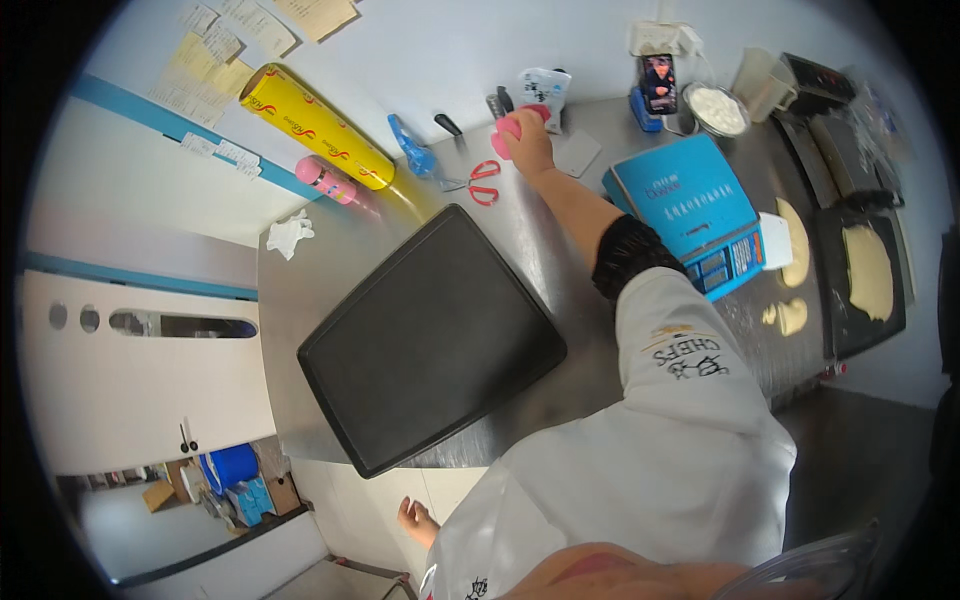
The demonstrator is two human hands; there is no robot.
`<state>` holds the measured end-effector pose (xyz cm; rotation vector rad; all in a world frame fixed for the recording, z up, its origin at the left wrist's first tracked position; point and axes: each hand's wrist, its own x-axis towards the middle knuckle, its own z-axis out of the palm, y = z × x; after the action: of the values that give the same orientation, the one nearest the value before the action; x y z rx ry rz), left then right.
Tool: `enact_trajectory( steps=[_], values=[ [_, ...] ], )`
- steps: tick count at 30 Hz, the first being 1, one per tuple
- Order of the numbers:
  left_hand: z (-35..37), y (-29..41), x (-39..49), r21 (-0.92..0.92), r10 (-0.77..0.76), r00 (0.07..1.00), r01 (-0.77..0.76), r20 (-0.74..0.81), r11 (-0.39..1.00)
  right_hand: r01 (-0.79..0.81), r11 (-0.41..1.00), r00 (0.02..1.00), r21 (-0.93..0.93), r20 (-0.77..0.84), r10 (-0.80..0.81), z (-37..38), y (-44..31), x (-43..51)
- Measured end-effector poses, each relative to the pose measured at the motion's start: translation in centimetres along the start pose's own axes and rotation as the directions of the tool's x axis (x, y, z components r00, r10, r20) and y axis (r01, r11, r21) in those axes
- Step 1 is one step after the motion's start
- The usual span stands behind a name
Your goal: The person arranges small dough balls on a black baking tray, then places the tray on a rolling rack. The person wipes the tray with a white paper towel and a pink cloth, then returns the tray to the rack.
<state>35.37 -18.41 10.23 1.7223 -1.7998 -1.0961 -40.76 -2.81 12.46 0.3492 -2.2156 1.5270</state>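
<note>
My right hand (531,146) reaches to the back of the steel table and grips a pink cloth (505,138). Beside that hand stand a white printed pouch (546,94) and a dark-handled tool (504,99). Red-handled scissors (484,184) lie just left of the hand, and a pale flat scraper (579,153) lies to its right. Down by my body, below the table's front edge, my left hand (417,520) hangs with loosely curled fingers and nothing in it. Between me and the wall a black baking tray (431,341) rests on the table at an angle.
A blue boxy scale (679,199) stands right of my arm. Dough pieces (795,244) lie beyond it, with more dough (868,274) on a dark tray (840,330). Yellow film roll (319,127), pink bottle (326,180), phone (659,84) and bowl of white powder (716,110) line the back.
</note>
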Motion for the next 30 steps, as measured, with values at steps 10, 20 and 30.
enact_trajectory(
  steps=[10, 20, 30],
  values=[
    [0.1, 17.0, -9.3, 0.186, 0.507, 0.854, -0.520, 0.115, 0.834, -0.206, 0.933, 0.926, 0.293, 0.367, 0.089, -4.2, -4.5, -18.8],
    [9.8, 19.9, -20.5, -0.120, 0.873, -0.208, -0.978, 0.441, -0.172, -0.908, 0.292, 0.160, 0.299, 0.894, -0.418, -17.6, -12.6, -47.2],
    [8.2, -2.7, -23.6, 0.317, 0.554, 0.463, -0.884, 0.692, 0.343, -0.975, 0.221, 0.063, -0.037, 0.901, 0.428, -53.3, -11.1, -38.2]
  ],
)
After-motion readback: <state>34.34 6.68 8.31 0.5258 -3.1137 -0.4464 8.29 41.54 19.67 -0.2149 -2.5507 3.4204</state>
